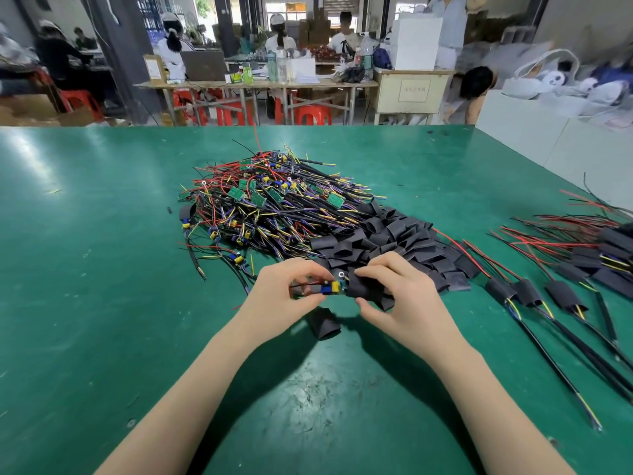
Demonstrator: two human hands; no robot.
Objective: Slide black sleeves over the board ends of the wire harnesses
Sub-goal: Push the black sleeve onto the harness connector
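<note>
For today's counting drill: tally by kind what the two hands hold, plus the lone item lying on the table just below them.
Wire harness: 1, pinched in the left hand.
Black sleeves: 2, the held sleeve in the right hand, the loose sleeve on the table.
Total: 3

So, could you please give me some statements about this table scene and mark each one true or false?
1. The left hand holds the board end of a harness. True.
2. The right hand holds a red sleeve. False: the black sleeve it grips is black.
3. A loose sleeve lies on the green table just below the hands. True.
4. The finished harnesses lie at the left. False: they lie at the right.
5. The unsleeved pile lies beyond the hands. True.
</note>
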